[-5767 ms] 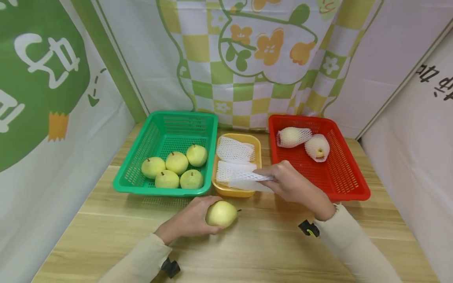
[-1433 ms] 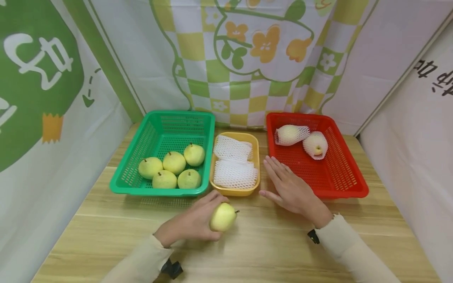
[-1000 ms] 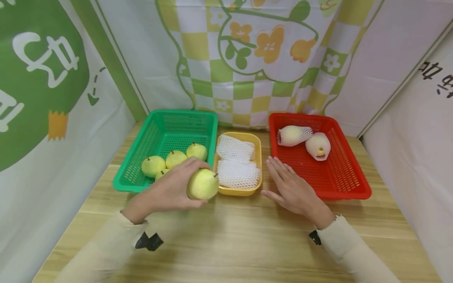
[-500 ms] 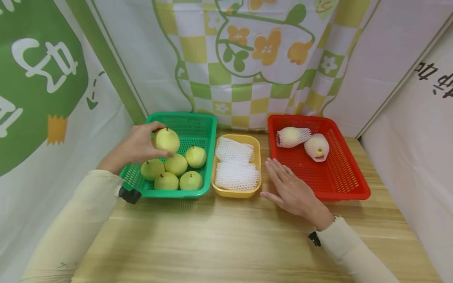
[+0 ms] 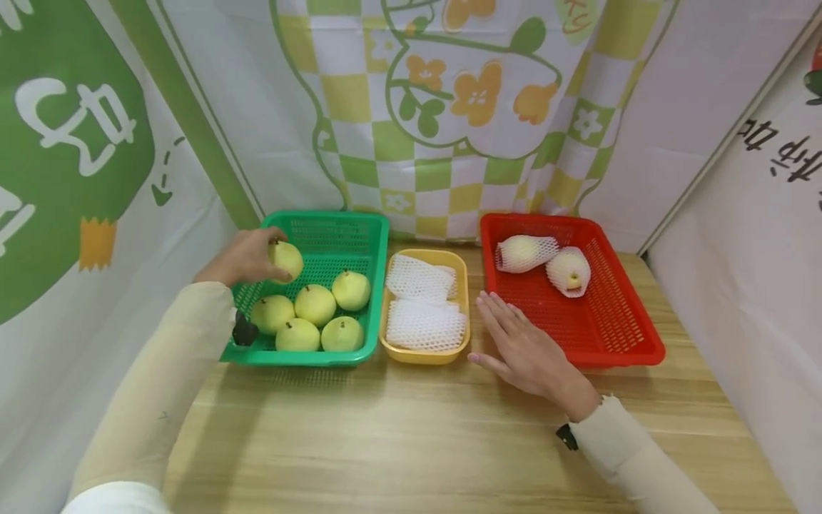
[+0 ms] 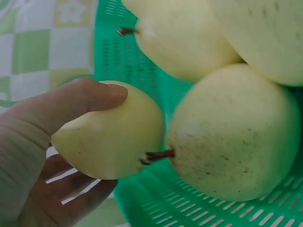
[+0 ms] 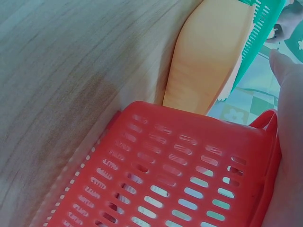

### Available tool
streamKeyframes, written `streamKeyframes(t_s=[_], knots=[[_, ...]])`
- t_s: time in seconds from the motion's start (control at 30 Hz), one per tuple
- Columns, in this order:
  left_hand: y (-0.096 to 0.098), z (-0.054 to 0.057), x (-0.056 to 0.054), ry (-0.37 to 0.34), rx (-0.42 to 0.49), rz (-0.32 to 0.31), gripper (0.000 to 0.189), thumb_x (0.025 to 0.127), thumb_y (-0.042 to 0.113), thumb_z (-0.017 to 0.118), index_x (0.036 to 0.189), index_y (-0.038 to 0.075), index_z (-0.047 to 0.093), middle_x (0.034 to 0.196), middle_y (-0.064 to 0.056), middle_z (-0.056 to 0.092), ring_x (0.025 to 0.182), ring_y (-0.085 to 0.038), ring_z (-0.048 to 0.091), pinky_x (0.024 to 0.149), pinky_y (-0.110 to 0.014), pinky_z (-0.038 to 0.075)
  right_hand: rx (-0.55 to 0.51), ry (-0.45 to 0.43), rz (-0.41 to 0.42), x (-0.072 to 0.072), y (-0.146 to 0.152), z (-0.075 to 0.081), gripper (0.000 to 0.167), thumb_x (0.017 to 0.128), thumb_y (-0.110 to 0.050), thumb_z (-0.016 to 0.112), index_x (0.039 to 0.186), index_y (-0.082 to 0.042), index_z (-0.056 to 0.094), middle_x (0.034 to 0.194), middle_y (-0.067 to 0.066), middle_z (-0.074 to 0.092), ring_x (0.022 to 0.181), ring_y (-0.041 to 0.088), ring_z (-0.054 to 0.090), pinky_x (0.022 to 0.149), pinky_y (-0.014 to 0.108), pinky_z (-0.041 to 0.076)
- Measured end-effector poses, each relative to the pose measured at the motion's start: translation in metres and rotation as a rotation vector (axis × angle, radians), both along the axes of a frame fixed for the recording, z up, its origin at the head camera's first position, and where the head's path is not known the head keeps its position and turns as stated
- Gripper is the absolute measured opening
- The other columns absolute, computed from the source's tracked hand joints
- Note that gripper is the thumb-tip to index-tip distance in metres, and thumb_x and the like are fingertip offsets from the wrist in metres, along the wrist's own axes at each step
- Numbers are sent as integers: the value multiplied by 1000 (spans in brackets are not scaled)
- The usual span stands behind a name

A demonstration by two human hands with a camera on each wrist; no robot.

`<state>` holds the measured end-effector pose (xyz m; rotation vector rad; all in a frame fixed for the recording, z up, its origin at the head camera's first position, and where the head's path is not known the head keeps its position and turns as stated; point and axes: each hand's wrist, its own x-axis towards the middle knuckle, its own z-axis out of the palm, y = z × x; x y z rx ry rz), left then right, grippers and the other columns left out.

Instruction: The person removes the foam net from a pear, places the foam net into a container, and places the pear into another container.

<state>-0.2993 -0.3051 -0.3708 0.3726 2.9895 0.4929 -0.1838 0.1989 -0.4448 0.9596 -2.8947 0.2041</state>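
At the left end of the green basket [image 5: 377, 300], my left hand [image 5: 247, 258] grips a yellow-green pear [image 5: 287, 262]. In the left wrist view the thumb lies across this pear [image 6: 118, 135] with fingers under it, close beside another pear [image 6: 232, 137]. Several bare pears [image 5: 315, 305] sit in the basket's near half. My right hand [image 5: 523, 350] holds nothing; its fingers are extended near the left rim of the red basket [image 5: 616, 307]. White foam fruit nets [image 5: 426, 325] lie in two heaps in the yellow tray [image 5: 427, 355] between the baskets.
Two pears in foam nets [image 5: 568, 272] lie at the far end of the red basket. A checked curtain [image 5: 437, 171] hangs behind the baskets, and white cloth walls stand on both sides. Wooden tabletop [image 5: 411, 435] extends in front.
My left hand has carried the pear from the table's front leftward to the green basket. Earlier the right hand held a foam net over the tray; it has let go and stayed still lately.
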Motion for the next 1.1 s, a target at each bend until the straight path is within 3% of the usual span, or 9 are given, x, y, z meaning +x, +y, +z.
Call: streamKeyframes(t_s=[0.27, 0.57, 0.73, 0.93, 1.0, 1.1], knots=[[-6, -23, -9, -37, -123, -11, 77, 81, 37, 87, 138, -6, 60, 132, -32, 65, 117, -53, 59, 91, -60, 52, -3, -6, 7, -2, -3, 0, 96, 103, -60, 57, 169, -4, 16, 178, 13, 17, 165, 33, 18, 131, 54, 26], [0, -33, -9, -120, -84, -20, 73, 80, 27, 89, 133, -13, 58, 128, -36, 64, 112, -48, 62, 90, -57, 56, 8, 8, 11, -2, -3, 1, 96, 103, -60, 56, 169, -4, 16, 177, 14, 20, 165, 33, 19, 131, 54, 27], [4, -30, -6, -175, -115, 0, 69, 84, 27, 87, 133, -12, 58, 129, -35, 63, 115, -48, 60, 92, -59, 55, 8, 7, 12, -2, -4, 1, 96, 103, -61, 56, 169, -4, 16, 177, 15, 20, 165, 33, 19, 131, 54, 27], [7, -20, -6, -218, -125, 6, 74, 88, 26, 83, 141, -15, 52, 143, -40, 53, 133, -58, 48, 106, -69, 48, 18, 7, 4, -2, -2, 1, 95, 103, -61, 56, 169, -4, 17, 177, 14, 19, 165, 33, 19, 131, 54, 27], [8, -16, -6, -210, -133, -9, 72, 91, 24, 80, 142, -17, 50, 146, -42, 51, 136, -60, 45, 109, -70, 46, 17, 4, 1, -2, -1, 1, 95, 103, -60, 56, 169, -4, 17, 178, 14, 18, 165, 33, 19, 131, 54, 27], [12, -6, -5, -165, -168, -43, 66, 97, 24, 74, 142, -17, 49, 144, -41, 53, 132, -58, 51, 108, -68, 48, 15, 5, -2, -1, 1, 0, 95, 103, -60, 56, 169, -3, 18, 178, 14, 18, 165, 33, 20, 131, 54, 27]])
